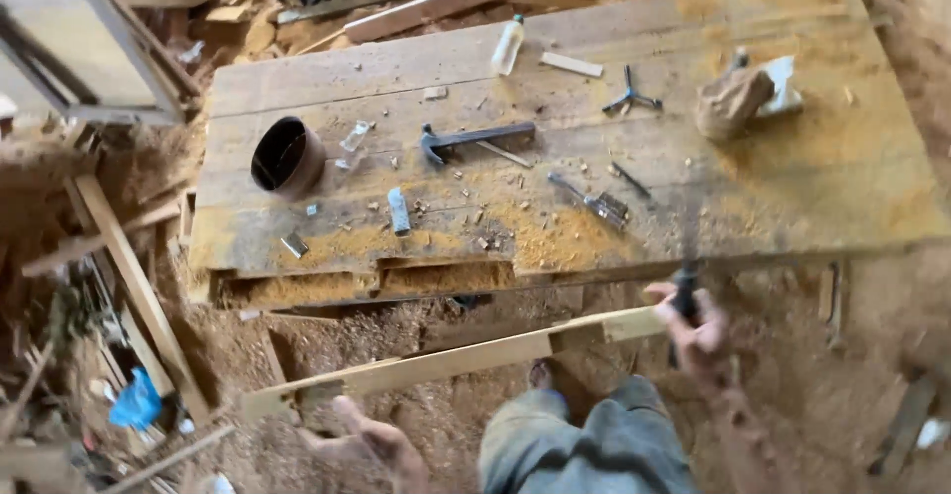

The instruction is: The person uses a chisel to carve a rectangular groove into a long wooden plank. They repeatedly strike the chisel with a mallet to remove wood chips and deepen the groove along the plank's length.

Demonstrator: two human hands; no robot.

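While the long wooden strip (456,360) is steadied by spread left hand (371,444) fingers at 7 o'clock, a dark-handled tool (686,291) is clenched in the right hand (698,330); stiff, light, splintery wood is judged.
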